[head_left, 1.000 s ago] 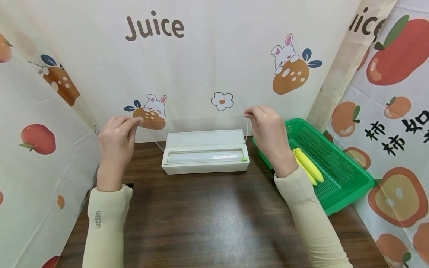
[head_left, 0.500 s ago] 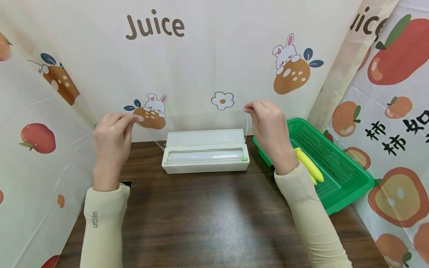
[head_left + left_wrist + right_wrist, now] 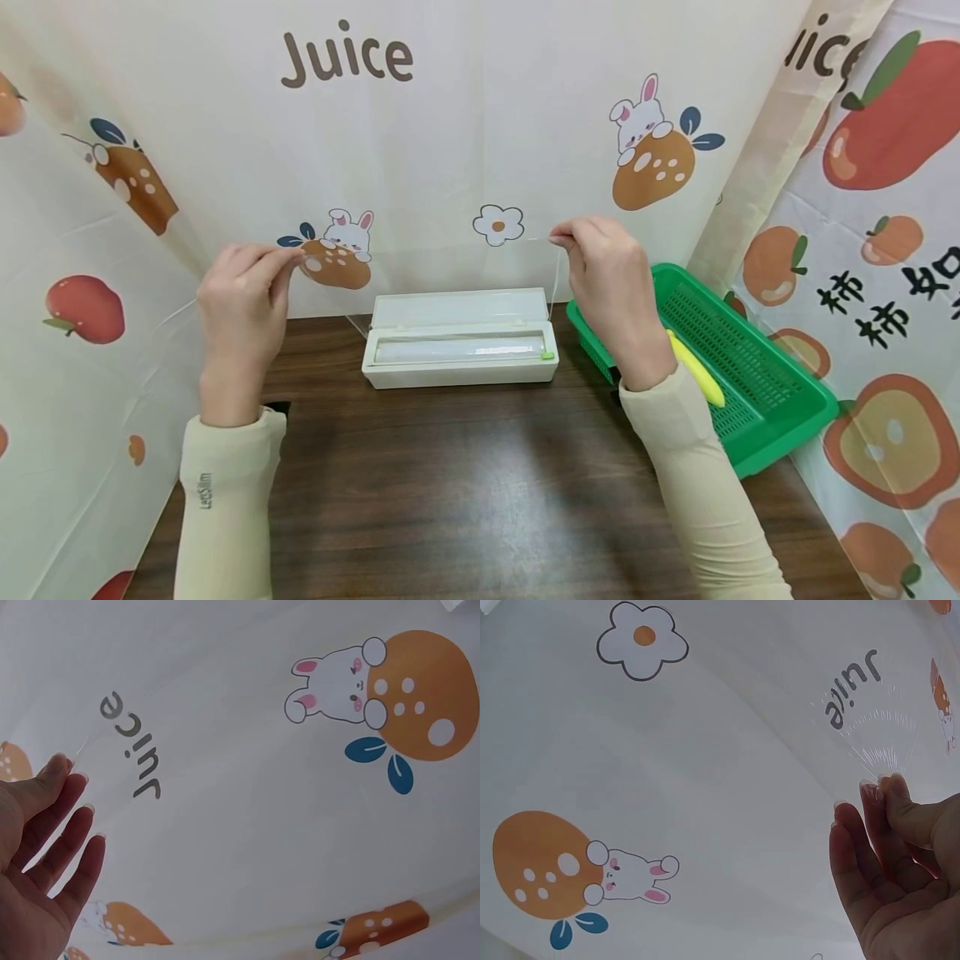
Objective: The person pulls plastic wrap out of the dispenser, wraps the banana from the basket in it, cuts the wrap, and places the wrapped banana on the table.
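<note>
A clear sheet of cling film [image 3: 442,265] stretches up from the white cling film dispenser [image 3: 457,376], whose lid [image 3: 457,308] stands raised at the back. My left hand [image 3: 243,321] pinches the film's left corner between thumb and forefinger, well above the table. At the other corner my right hand [image 3: 611,300] pinches it the same way, slightly higher. In the right wrist view fine creases fan out of the film [image 3: 881,754] from those fingertips. A film roll [image 3: 457,350] shows inside the dispenser, with a small green slider [image 3: 547,356] at its right end.
A green plastic basket [image 3: 813,417] stands to the right on the dark wooden table [image 3: 465,483], partly behind the right forearm. In it lies a yellow banana [image 3: 697,371]. Printed curtains [image 3: 465,125] enclose the back and sides.
My left hand has moved left and slightly up, my right hand a little up and right, so the film between them is spread wider. The dispenser has stayed in place.
</note>
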`<state>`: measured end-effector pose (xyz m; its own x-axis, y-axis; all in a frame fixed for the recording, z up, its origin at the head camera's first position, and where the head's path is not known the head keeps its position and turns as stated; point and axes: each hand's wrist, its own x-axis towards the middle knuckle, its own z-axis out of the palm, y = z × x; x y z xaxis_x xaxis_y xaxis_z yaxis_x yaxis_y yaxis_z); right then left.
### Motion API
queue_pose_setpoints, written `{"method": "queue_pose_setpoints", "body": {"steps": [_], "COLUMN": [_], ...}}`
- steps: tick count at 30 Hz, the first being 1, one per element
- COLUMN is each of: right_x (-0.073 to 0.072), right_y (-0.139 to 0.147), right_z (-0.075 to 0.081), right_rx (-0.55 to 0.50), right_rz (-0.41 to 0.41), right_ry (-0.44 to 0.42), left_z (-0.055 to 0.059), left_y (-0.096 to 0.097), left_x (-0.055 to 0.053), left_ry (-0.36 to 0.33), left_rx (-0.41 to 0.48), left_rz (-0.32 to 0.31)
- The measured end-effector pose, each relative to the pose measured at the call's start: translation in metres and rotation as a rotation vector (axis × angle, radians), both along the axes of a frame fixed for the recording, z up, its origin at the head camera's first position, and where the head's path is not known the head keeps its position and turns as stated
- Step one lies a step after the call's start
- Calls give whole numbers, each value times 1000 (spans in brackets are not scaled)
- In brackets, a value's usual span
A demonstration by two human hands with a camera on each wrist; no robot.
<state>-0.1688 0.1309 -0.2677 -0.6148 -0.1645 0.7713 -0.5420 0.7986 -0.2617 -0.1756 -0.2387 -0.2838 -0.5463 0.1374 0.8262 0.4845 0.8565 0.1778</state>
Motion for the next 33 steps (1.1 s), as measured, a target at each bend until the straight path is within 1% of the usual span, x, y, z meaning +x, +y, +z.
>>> {"method": "queue_pose_setpoints", "body": {"steps": [2,3,6,9,11,14,18,20,23,28,32,33], "right_x": [0,0,3,9,13,20,33,41,55,75,89,92], "right_y": [0,0,0,1,2,3,5,5,6,8,11,12], "right_z": [0,1,2,3,3,-2,-11,-16,-25,-40,-54,-59], "right_rx": [-2,-2,-1,-1,-4,-14,-17,-11,2,20,26,28], "right_rz": [-3,-3,-4,-2,-2,1,24,41,62,87,128,139], "right_ry": [1,1,1,4,9,25,56,67,67,25,-2,-5], "left_z": [1,2,3,4,5,6,7,6,4,-3,-12,-14], "left_y": [0,0,2,4,5,4,2,0,-4,-11,-20,-22], "left_x": [2,3,7,12,17,28,48,57,71,91,103,106], "left_ry": [7,10,29,43,40,-8,-84,-105,-136,-206,-251,-260], "left_rx": [12,3,39,62,79,65,58,73,69,80,88,92], "left_rz": [-1,1,-4,-6,-11,-9,-18,-36,-59,-102,-208,-251]}}
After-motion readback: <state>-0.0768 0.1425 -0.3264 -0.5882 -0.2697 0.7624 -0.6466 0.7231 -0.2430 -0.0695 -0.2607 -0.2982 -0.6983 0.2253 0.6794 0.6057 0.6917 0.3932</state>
